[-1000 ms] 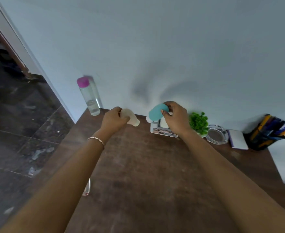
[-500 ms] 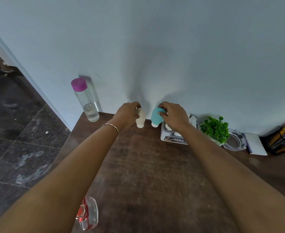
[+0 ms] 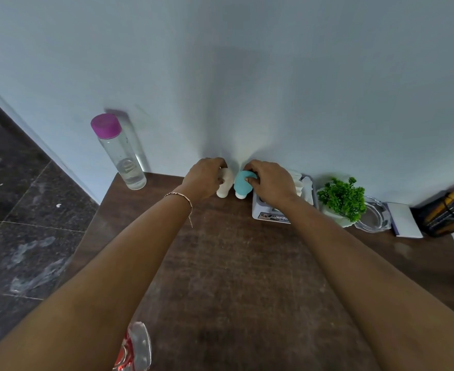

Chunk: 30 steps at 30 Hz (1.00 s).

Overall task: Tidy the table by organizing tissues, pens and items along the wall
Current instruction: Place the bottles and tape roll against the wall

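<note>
Wood table (image 3: 247, 277): bottle (image 3: 121, 153), tissue box (image 3: 282, 207), plant (image 3: 341, 199), ashtray (image 3: 373, 215), pen holder (image 3: 448, 210).

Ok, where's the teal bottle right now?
In the head view, the teal bottle is at the back of the table against the wall, gripped by the right hand, between the white bottle and the tissue box.

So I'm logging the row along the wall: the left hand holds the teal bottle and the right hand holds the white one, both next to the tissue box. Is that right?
Not quite: the colours are swapped. The head view shows the left hand on the white bottle and the right hand on the teal bottle, both next to the tissue box.
</note>
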{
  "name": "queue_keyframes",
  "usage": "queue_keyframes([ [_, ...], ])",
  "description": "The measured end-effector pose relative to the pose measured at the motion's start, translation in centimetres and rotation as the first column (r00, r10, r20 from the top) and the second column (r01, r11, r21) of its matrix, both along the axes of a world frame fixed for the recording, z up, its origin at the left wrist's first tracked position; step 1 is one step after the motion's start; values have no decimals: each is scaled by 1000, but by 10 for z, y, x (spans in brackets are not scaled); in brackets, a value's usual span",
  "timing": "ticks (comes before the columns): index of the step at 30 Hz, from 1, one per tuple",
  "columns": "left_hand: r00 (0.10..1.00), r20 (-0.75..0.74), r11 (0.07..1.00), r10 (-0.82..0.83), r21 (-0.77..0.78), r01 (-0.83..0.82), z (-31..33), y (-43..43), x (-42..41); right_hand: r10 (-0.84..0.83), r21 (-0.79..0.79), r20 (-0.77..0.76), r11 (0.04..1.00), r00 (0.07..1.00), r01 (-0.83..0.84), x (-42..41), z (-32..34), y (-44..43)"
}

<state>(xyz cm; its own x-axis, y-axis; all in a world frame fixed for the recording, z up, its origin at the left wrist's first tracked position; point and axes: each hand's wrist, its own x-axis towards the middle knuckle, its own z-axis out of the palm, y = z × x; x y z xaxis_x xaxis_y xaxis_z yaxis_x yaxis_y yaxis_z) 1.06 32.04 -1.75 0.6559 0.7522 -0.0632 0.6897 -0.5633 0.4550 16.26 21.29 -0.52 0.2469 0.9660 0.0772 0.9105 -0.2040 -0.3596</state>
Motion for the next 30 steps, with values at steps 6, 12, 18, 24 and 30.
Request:
queue_keyframes([
  [6,1000,6,1000,11,6,-11,2,-1,0,8,25,58,1000,998,-10,-1,-1,2],
  [12,999,17,999,37,-14,-37,5,-2,-4,8,18,63,1000,998,-9,1,-1,3],
  [18,993,41,994,113,4,-113,18,-12,-10,-39,53,26,998,999,37,-2,12,-14],
  [24,959,170,973,227,2,-230,45,-66,-14,-86,214,-86,971,993,102,-11,31,-68],
  [30,952,252,983,174,-101,-153,47,-163,-11,-109,258,-228,952,968,168,-15,38,-171],
])
